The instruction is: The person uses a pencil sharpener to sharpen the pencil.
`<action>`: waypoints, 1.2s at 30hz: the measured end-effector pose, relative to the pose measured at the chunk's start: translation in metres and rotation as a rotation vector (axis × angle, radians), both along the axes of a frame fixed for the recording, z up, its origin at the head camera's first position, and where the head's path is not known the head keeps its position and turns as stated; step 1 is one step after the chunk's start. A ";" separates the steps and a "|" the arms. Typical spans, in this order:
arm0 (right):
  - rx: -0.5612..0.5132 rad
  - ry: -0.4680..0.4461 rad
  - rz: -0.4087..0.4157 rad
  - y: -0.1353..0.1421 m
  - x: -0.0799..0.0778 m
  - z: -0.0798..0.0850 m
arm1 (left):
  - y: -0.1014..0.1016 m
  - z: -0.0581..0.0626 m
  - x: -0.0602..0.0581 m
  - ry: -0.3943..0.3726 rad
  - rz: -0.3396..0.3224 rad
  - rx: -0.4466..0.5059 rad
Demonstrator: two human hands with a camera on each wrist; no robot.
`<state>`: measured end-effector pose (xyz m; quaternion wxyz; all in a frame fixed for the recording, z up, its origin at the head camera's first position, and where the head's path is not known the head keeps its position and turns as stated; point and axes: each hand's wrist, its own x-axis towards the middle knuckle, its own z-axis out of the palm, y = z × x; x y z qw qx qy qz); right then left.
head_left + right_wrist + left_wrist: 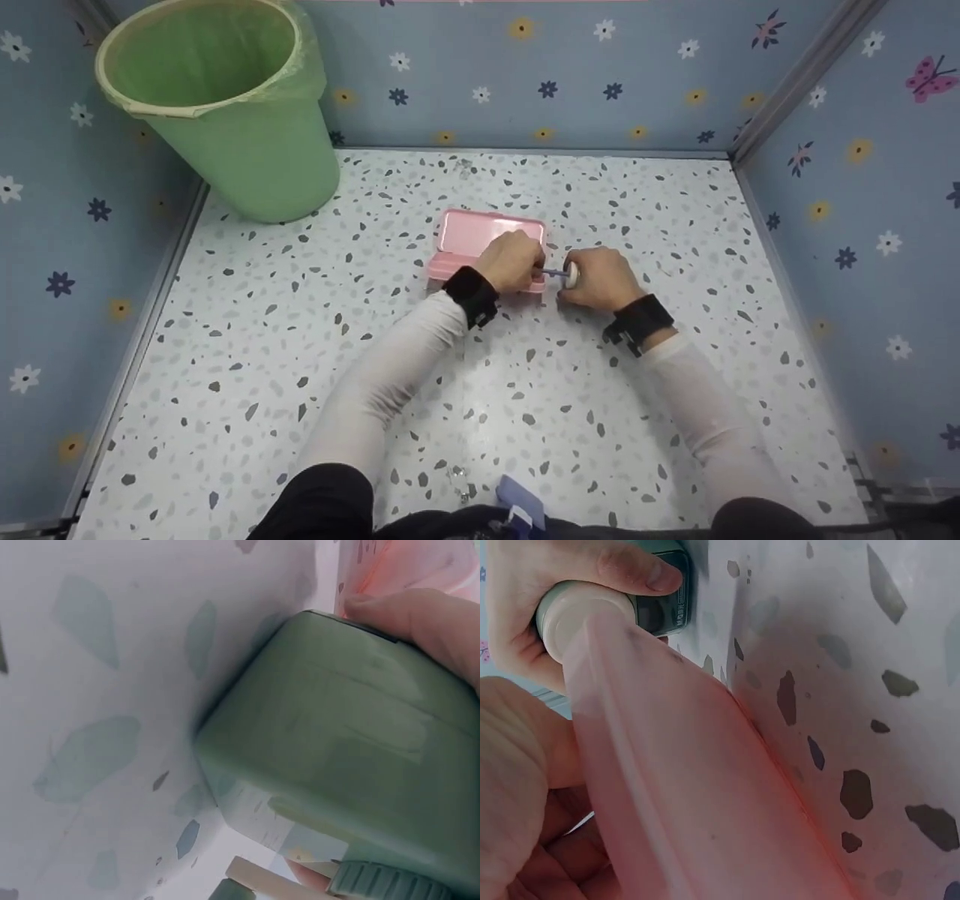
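My left hand (511,261) reaches over an open pink pencil case (471,231) and pinches a thin purple pencil (555,272). The pencil points right, its far end at the round pale front of a sharpener (573,275). My right hand (601,279) grips the sharpener's body from the right. In the right wrist view the sharpener (337,735) is a green box close against the table, with a beige crank arm (274,881) at its lower end. The pink case wall (682,757) fills much of the left wrist view and hides the pencil there.
A tall green bin (255,157) with a clear liner stands at the back left of the white speckled table (300,315). Blue flowered panels (517,97) close in the back and sides. A blue-purple tag (520,501) hangs at the front edge by my body.
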<state>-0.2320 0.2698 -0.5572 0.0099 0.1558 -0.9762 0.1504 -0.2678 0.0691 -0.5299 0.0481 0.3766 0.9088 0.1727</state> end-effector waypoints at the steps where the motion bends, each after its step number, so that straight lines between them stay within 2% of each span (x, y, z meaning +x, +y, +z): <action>1: -0.001 0.001 0.001 0.000 0.000 0.000 | 0.000 0.000 0.000 0.008 -0.006 -0.008; 9: 0.007 0.016 0.001 0.001 0.000 0.001 | -0.001 -0.003 -0.001 0.081 -0.050 -0.047; 13: 0.011 0.025 0.004 0.002 0.001 0.002 | -0.003 -0.003 -0.002 0.101 -0.046 -0.053; 22: 0.005 0.015 0.011 0.001 0.000 0.000 | -0.009 -0.003 -0.005 0.037 -0.008 -0.043; 36: -0.011 -0.051 -0.006 0.000 -0.002 0.003 | -0.018 -0.004 -0.005 0.052 0.011 -0.023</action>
